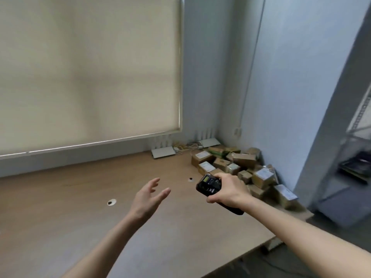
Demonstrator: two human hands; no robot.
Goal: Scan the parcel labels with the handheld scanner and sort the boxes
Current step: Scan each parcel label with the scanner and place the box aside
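Note:
My right hand [229,190] grips a black handheld scanner [209,185] with a small lit screen, held above the wooden table [80,207]. Its head points toward a pile of several small brown cardboard parcels [244,171] with white labels, heaped along the table's right side against the wall. My left hand [148,196] hovers over the table to the left of the scanner, fingers spread and relaxed, holding nothing and touching no parcel.
Two white routers [163,151] with upright antennas and a tangle of cables [186,147] stand at the back by the window blind. Two cable holes [111,202] pierce the tabletop. A metal rack [359,137] stands beyond the wall at the right.

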